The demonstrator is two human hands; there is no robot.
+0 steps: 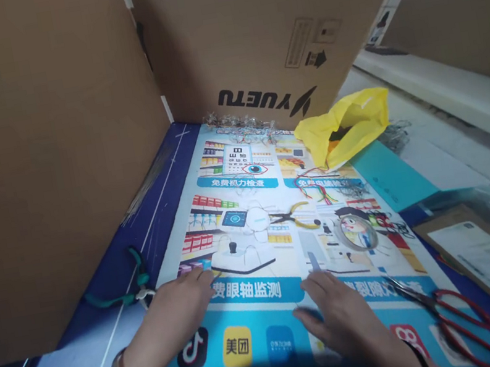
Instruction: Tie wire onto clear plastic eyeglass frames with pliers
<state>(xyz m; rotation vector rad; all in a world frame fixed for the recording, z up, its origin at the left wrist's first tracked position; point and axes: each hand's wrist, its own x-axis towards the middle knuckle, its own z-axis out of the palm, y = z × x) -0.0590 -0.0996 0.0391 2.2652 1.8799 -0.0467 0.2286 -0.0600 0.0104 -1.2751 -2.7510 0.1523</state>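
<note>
My left hand rests low over the printed poster, its fingers bent and pressed together. Whatever may be between those fingertips is hidden or too fine to make out. On the poster's right half, my right hand has its thumb spread from the fingers, with nothing visible held. Beyond both hands lie yellow-handled pliers with their jaws pointing left. A clear round roll, perhaps of tape or line, sits farther right. Red-handled scissors lie to the right of my right hand, and green-handled pliers lie left of my left.
Cardboard walls rise at the left and back. Bunched fine wire pieces lie along the back edge. A yellow bag with coloured cords stands back right, near a turquoise folder and a labelled cardboard packet.
</note>
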